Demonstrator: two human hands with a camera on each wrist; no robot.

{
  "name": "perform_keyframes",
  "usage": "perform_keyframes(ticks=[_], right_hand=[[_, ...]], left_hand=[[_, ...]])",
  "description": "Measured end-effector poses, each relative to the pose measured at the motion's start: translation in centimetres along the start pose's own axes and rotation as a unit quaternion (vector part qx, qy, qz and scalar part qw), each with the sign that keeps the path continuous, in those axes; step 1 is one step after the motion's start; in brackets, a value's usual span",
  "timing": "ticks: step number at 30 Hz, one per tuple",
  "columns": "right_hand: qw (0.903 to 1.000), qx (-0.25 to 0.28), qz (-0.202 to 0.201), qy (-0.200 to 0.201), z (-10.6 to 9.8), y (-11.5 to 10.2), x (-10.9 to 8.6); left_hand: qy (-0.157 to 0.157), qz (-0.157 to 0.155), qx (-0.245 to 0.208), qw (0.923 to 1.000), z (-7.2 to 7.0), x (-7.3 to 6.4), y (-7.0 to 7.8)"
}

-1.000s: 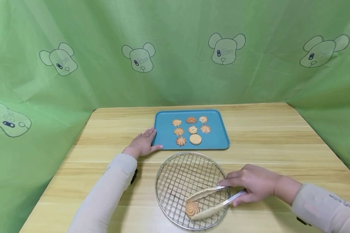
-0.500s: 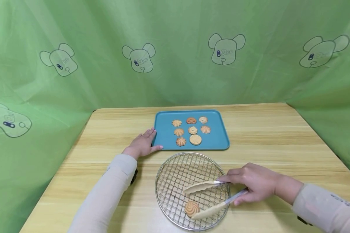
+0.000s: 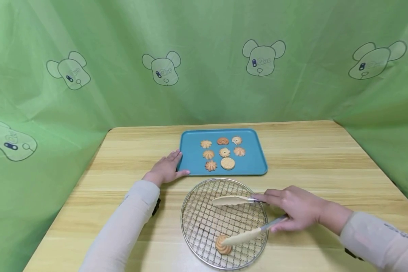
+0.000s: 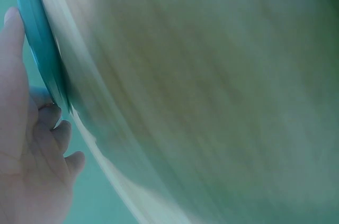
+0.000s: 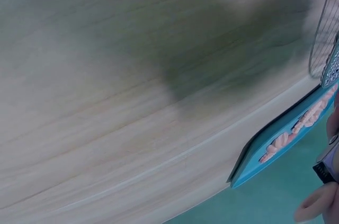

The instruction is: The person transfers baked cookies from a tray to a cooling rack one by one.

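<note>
My right hand (image 3: 299, 208) grips a pair of tongs (image 3: 243, 237) with metal arms and beige scalloped tips. The tongs are spread wide over a round wire rack (image 3: 209, 206). Their near tip overlaps a swirled round cookie (image 3: 220, 248) on the rack's front part; their far tip lies well apart from it. My left hand (image 3: 165, 168) rests at the near left corner of a blue tray (image 3: 190, 141), fingers along its left side and thumb on the front rim. In the left wrist view the thumb touches the tray's edge.
Several cookies lie on the tray, among them a round dotted biscuit (image 3: 227, 163) and a brown pretzel-shaped one (image 3: 223, 141). The tray stands just behind the rack on a wooden table (image 3: 312, 158). A green curtain (image 3: 207, 98) hangs behind the table and along both sides.
The tongs have spread from around the cookie, their far tip moving away toward the tray. The near tip has shifted slightly upward in view, over the cookie. The left hand stays at the tray.
</note>
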State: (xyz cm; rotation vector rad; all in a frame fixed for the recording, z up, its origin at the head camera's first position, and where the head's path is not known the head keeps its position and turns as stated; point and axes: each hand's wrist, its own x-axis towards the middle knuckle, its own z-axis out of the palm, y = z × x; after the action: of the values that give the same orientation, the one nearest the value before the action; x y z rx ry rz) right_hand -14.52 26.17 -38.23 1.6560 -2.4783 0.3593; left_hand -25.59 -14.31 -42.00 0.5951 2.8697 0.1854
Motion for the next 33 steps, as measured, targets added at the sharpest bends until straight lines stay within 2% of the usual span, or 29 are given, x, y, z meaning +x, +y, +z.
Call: perform_keyframes(ticks=[8,14,24,33], right_hand=[[0.9987,-0.01,0.049,-0.002,-0.2,0.2,0.1],[0.9915,-0.045,0.122,0.004,-0.5,0.1,0.4],[0.9618,-0.053,0.268,-0.02,-0.8,0.3,1.5],[0.9351,-0.032,0.351,-0.034,-1.1,1.2,2.6]], left_hand=[[0.001,0.0,-0.005,1.0,0.1,0.0,-0.1],[0.005,0.0,-0.006,1.0,0.0,-0.1,0.0],[0.002,-0.005,-0.005,1.0,0.1,0.0,0.1],[-0.001,-0.005,0.002,1.0,0.0,0.1,0.1]])
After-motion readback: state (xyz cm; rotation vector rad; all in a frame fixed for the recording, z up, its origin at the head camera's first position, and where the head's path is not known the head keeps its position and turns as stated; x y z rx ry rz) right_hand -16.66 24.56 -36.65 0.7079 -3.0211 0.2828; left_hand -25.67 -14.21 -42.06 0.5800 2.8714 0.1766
